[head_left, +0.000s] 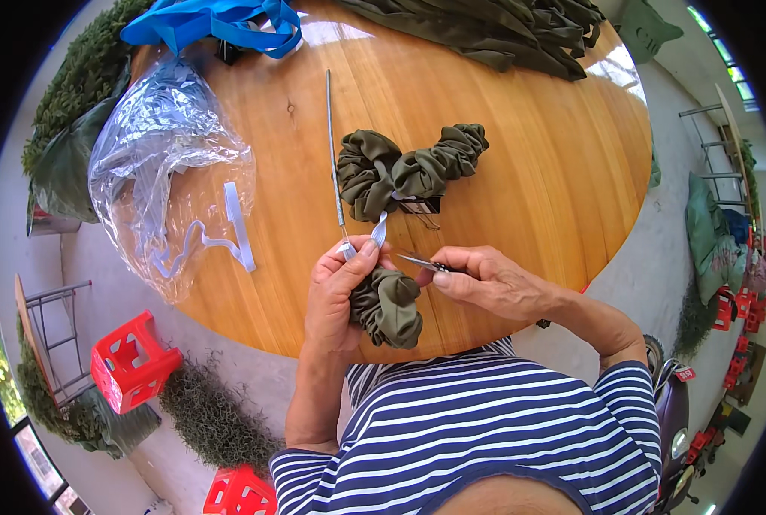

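Note:
My left hand [333, 290] is closed on a white elastic band [379, 227], pinched between thumb and fingertips. Bunched dark green fabric [390, 307] hangs under those fingers, against the palm. In my right hand [493, 280] is a pair of small scissors [424, 263], blade tips pointing left toward the elastic. A longer ruffled stretch of the green fabric [370, 172] lies just beyond, and the elastic runs into it. A thin metal rod [331, 129] lies lengthwise on the table, its near end at my left fingers. Something dark [430, 206] is partly hidden beneath the ruffled fabric.
On the round wooden table [271, 292], a clear plastic bag [168, 154] with white elastic [235, 227] sits left. A blue bag [211, 21] and a green fabric pile [494, 30] lie at the far edge. Red stools [134, 362] and greenery [216, 412] stand on the floor.

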A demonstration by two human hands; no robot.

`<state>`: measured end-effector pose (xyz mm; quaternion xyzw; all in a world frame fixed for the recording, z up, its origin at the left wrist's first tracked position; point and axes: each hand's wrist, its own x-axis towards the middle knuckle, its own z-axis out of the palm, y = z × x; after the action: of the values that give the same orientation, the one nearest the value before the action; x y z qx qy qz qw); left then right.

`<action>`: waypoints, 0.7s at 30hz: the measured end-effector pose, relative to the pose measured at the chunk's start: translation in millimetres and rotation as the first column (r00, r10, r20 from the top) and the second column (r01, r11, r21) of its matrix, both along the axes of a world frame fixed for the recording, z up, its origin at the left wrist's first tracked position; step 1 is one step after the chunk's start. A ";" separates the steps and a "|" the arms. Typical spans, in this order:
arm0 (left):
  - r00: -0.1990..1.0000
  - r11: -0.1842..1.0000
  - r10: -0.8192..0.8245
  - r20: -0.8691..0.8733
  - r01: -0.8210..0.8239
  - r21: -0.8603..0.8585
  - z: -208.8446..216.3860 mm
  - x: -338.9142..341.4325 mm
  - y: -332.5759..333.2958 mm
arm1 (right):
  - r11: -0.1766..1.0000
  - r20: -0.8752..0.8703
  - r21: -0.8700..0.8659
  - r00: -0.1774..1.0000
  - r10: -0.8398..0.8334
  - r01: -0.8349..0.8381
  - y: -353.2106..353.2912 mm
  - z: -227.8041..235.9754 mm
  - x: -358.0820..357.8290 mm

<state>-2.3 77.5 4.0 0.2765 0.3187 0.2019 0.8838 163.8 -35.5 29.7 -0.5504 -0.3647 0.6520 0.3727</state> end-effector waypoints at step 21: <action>0.997 0.997 -0.078 0.028 0.077 0.025 -0.6 0.3 1.8 | 0.978 -0.150 -0.198 0.984 -0.097 0.066 30.3 4.0 -11.1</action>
<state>-2.1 79.3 3.4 0.2960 0.2924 0.1753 0.8923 152.7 -5.2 33.7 -0.5445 -0.2461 0.7101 0.3724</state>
